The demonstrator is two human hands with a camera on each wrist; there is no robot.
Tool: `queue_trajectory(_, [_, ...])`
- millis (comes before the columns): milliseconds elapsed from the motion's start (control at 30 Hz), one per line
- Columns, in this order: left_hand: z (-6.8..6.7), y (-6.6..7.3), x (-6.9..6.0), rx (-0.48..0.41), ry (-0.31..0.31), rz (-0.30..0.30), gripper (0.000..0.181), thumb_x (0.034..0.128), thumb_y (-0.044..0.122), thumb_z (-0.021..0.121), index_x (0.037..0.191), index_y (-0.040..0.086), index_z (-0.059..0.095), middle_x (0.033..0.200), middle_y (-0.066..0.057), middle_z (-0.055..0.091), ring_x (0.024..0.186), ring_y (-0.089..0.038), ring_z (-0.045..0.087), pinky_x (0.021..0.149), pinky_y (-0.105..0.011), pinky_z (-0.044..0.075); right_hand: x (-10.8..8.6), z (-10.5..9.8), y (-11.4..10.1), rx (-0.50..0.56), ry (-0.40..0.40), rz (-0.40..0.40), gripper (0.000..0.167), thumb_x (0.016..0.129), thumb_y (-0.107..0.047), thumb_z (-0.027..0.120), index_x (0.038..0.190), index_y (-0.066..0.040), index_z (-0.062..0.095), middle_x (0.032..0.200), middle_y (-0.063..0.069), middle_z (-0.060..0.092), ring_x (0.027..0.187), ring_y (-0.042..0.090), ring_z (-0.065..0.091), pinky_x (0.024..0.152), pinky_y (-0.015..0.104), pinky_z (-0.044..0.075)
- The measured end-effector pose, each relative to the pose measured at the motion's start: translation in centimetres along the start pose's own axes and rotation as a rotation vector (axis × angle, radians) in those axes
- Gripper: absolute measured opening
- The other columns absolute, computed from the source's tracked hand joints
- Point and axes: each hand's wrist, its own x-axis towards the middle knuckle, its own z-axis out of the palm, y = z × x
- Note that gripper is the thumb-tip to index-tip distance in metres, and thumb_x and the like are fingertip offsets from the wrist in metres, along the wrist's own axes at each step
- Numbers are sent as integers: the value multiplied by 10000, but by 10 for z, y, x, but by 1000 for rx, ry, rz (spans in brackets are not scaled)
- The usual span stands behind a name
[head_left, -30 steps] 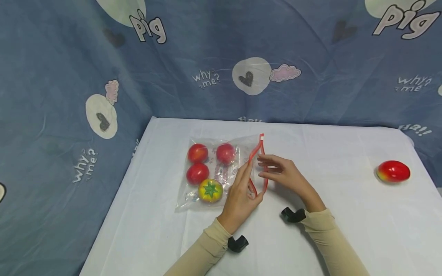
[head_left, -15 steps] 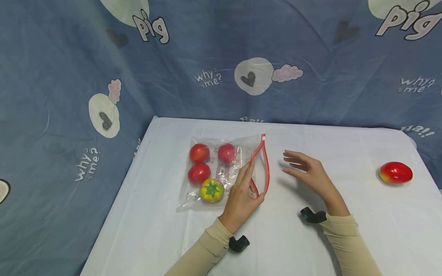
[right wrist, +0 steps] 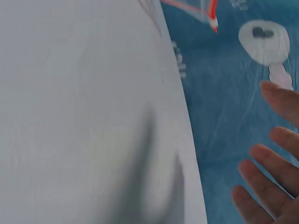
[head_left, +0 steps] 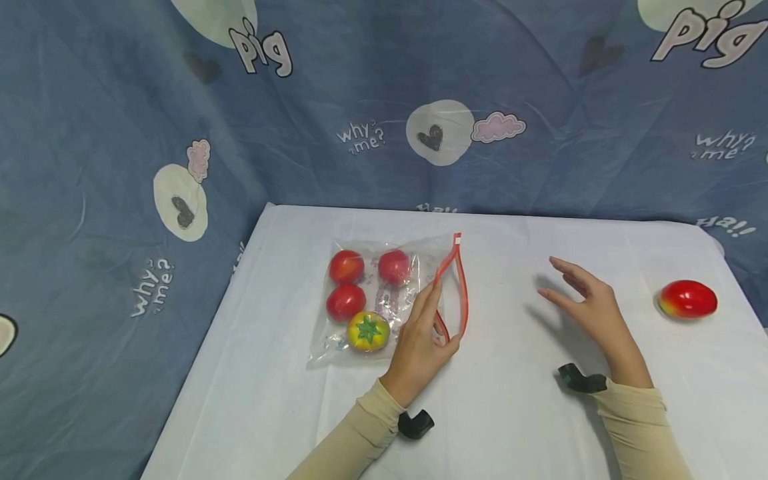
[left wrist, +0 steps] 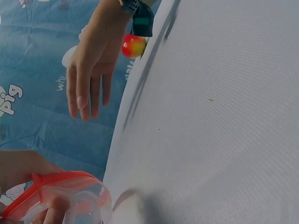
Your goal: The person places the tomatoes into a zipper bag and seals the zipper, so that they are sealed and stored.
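Observation:
A clear zip bag [head_left: 429, 250] with a red-edged mouth [head_left: 463, 287] lies on the white table, its mouth parted toward the right. Inside are red round toy fruits [head_left: 346, 302] and a yellow one [head_left: 369, 331] with a green star-shaped top. My left hand [head_left: 417, 350] holds the bag at its mouth; in the left wrist view its fingers [left wrist: 56, 211] show by the red rim [left wrist: 70, 176]. My right hand [head_left: 591, 310] hovers over the table, fingers apart, holding nothing. Right of it lies a red, oval, mango-like toy fruit [head_left: 687, 299].
The white-covered table [head_left: 510, 427] ends at the back against a blue printed curtain [head_left: 336, 67], which also hangs along the left side. Black camera mounts [head_left: 416, 424] stick out from both wrists.
My right hand has drawn away from the bag's mouth and moved right, toward the mango-like fruit. My left hand and the bag have stayed in place.

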Motion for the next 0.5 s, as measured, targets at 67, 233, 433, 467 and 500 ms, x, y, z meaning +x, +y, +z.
queue_trajectory(67, [0, 0, 0, -1, 2, 1, 1035, 794, 60, 870, 1638, 143, 277, 1578, -81, 425, 817, -99, 581, 639, -78, 525, -3, -6, 5, -29, 55, 9, 642, 874, -145, 834, 1468, -130, 590, 1508, 145, 577, 1213, -245, 436, 1026, -12, 371])
queue_trajectory(233, [1, -1, 0, -2, 3, 5, 1031, 792, 63, 872, 1635, 143, 285, 1572, -82, 433, 807, -98, 577, 638, -80, 525, -9, -20, 17, -88, 158, 49, 670, 854, -116, 847, 1471, -163, 591, 1526, 82, 571, 1206, -277, 408, 1038, -26, 336])
queue_trajectory(433, [1, -1, 0, -2, -4, 0, 1037, 790, 59, 873, 1637, 146, 281, 1565, -102, 438, 800, -92, 569, 627, -76, 514, -16, -37, 28, -128, 208, 62, 664, 871, -68, 818, 1484, -106, 567, 1553, 171, 522, 1296, -251, 370, 1116, 20, 292])
queue_trajectory(467, [1, -1, 0, -2, -5, -2, 1038, 790, 58, 873, 1637, 146, 280, 1564, -105, 440, 799, -92, 570, 628, -77, 515, -17, -40, 29, -133, 215, 71, 658, 878, -73, 812, 1486, -99, 562, 1558, 173, 515, 1318, -236, 368, 1133, 38, 289])
queue_trajectory(500, [1, 0, 0, -1, -5, -3, 1039, 790, 59, 873, 1638, 146, 278, 1564, -106, 439, 800, -93, 571, 630, -77, 517, -18, -43, 29, -145, 225, 87, 654, 885, -89, 808, 1489, -101, 559, 1565, 170, 508, 1342, -219, 365, 1150, 54, 283])
